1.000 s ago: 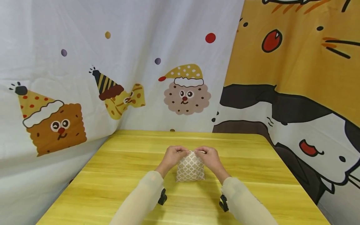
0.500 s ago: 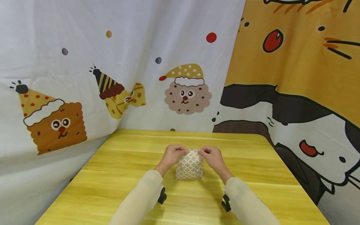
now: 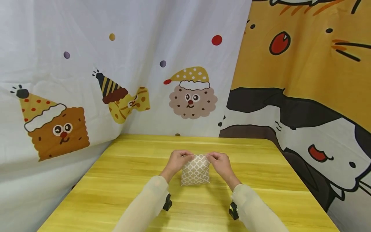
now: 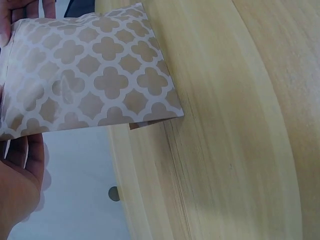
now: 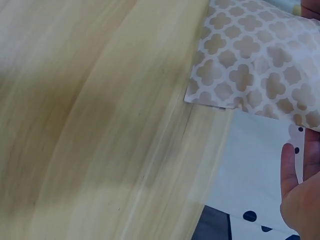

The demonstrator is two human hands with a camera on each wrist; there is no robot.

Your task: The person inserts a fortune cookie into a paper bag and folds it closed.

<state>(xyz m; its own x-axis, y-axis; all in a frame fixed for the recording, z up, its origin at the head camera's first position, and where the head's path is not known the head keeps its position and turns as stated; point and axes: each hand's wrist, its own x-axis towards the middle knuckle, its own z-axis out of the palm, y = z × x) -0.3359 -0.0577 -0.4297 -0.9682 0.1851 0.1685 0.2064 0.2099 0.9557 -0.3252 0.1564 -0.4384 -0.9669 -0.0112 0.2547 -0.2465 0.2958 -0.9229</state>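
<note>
A small paper bag (image 3: 195,170) with a beige and white lattice pattern stands upright on the yellow wooden table (image 3: 130,199), its lower edge at the tabletop. My left hand (image 3: 177,162) pinches its top left corner between thumb and fingers. At the top right corner, my right hand (image 3: 220,163) pinches the edge the same way. In the left wrist view the bag (image 4: 100,70) looks puffed out and slightly creased. The right wrist view shows the bag (image 5: 255,60) with part of my right hand (image 5: 302,200) beside it. What is inside is hidden.
A white cloth (image 3: 139,38) with cartoon biscuits hangs behind the table and along its left. On the right hangs an orange cloth (image 3: 304,71) with cartoon animals. Black wrist straps (image 3: 167,202) show below both sleeves.
My hands have moved apart along the bag's top edge, the right hand shifting to the right. More of the top edge shows between them. The bag stays in nearly the same place.
</note>
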